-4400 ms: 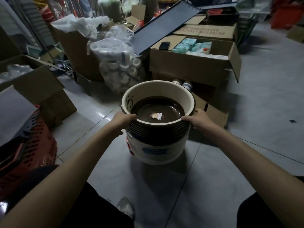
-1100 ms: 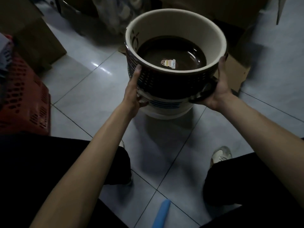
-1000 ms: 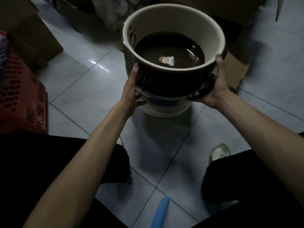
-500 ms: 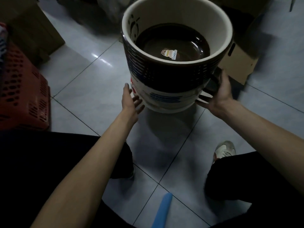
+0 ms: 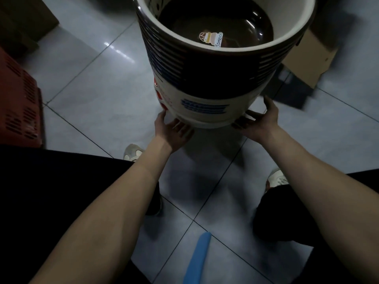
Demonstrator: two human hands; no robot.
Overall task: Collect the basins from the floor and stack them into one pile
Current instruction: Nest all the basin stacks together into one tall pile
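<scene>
A tall pile of nested basins (image 5: pixel 207 74) fills the top of the view. Its upper rims are dark brown, its lowest basin is cream with blue and red print, and a small sticker lies on the brown inside bottom. My left hand (image 5: pixel 171 131) lies under the pile's lower left edge, palm up, fingers spread against the base. My right hand (image 5: pixel 259 123) cups the lower right edge, thumb up along the side. Whether the base touches the tiled floor (image 5: pixel 98 95) I cannot tell.
A red slotted crate (image 5: pixel 18 103) stands at the left. Cardboard boxes sit at the top left (image 5: pixel 26 19) and behind the pile at right (image 5: pixel 307 62). My knees and shoes (image 5: pixel 132 151) flank the floor below. A blue stick (image 5: pixel 198 257) lies near the bottom edge.
Both hands slid down from the pile's upper rims and handle to its base. The pile has come closer and higher in view.
</scene>
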